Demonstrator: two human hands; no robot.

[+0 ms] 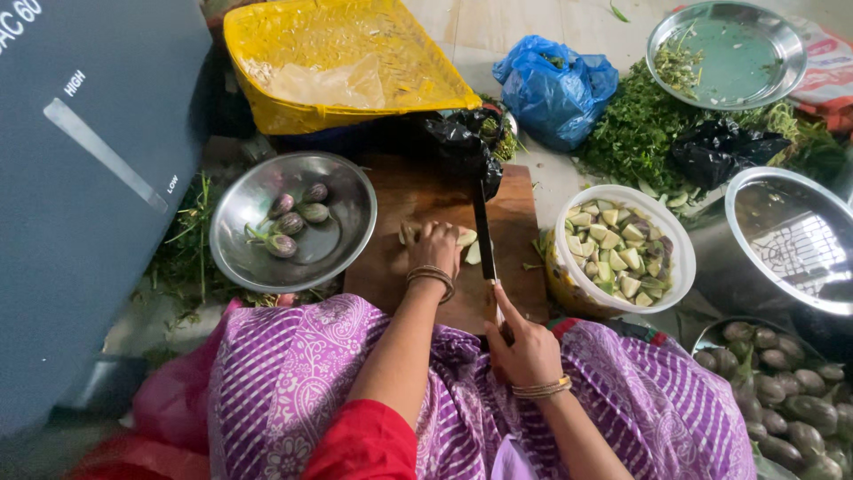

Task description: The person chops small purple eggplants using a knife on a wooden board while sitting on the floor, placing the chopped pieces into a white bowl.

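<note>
Head view, looking straight down: the left hand (435,247) presses down on pale cut eggplant pieces (466,238) near the middle of the wooden cutting board (418,196), fingers curled over them and holding them in place. Just beside it, the right hand (526,348) is clenched around the handle of a knife (484,233) at the board's near edge, and the dark blade runs away from the person, its edge right against the pieces on their right side. So the pieces sit between the left fingers and the blade, touching both.

Off the board's left edge, a steel bowl (267,258) holds a few small whole eggplants (291,222). Off the right edge, a white plastic tub (675,258) is full of chopped chunks. At the far edge lie a black bag (458,138) and a yellow crate (267,53). Near the right hand, at lower right, another bowl holds many whole eggplants (782,391). Purple patterned cloth (293,373) covers the person's lap.
</note>
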